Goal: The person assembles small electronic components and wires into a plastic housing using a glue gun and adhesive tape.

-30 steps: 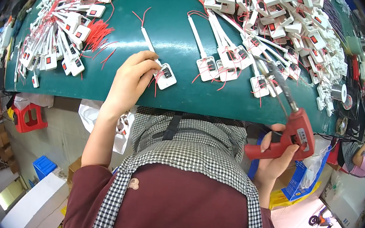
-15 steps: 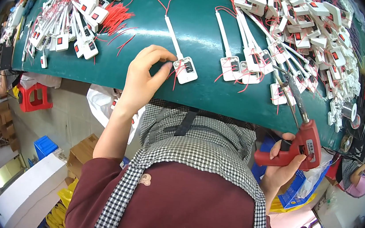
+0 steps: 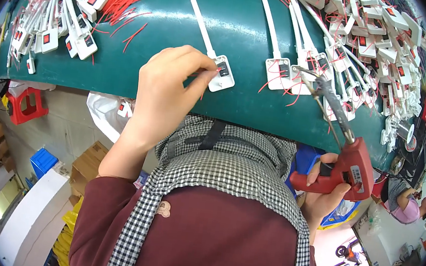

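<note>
My left hand (image 3: 168, 89) pinches a thin red wire at the near-left side of a white plastic housing (image 3: 223, 83), its fingertips over the housing's edge. The housing lies open with a black switch inside, and a white tube (image 3: 202, 27) with red wires at its far end runs away from it. My right hand (image 3: 327, 192) is wrapped round the red handle of a soldering gun (image 3: 357, 169). The gun's dark, worn tip points up and left, over several similar open housings (image 3: 280, 73) lying to the right. The wire's grip point is partly hidden by my fingers.
Finished-looking white pieces with red switches are heaped at the far left (image 3: 46, 38) and far right (image 3: 383, 42) of the green table (image 3: 162, 70). Loose red wires (image 3: 120, 4) lie beside the left heap. A solder spool (image 3: 405, 131) sits at the right edge. Other people work on both sides.
My left hand has moved right onto the housing's edge, its fingers now pinched together. The soldering gun has shifted slightly left. The view has turned a little.
</note>
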